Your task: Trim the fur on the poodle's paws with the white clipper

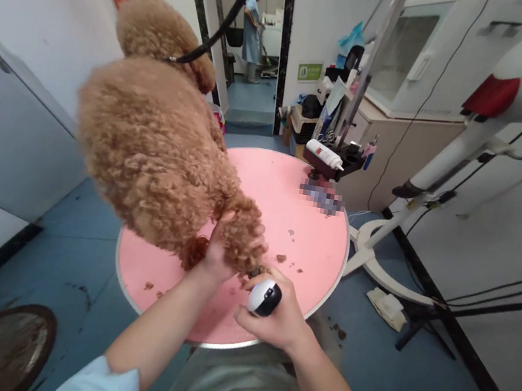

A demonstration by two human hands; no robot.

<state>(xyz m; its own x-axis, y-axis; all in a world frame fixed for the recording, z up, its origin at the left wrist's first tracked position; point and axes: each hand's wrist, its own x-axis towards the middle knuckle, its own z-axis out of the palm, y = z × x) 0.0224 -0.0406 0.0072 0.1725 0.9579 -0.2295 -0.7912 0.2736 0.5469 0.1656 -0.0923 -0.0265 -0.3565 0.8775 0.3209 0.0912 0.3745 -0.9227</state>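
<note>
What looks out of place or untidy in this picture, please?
Loose brown tufts, apparently fur, lie scattered on the pink table and blue floor; they look stray, off the dog. A pixelated patch below the white bottle hides what lies there.

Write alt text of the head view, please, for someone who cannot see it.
A person's left grip holds the leg of a curly brown dog on a round pink table, while the right grip holds a white-and-black tool near that leg. Brown tufts lie on the table.
</note>
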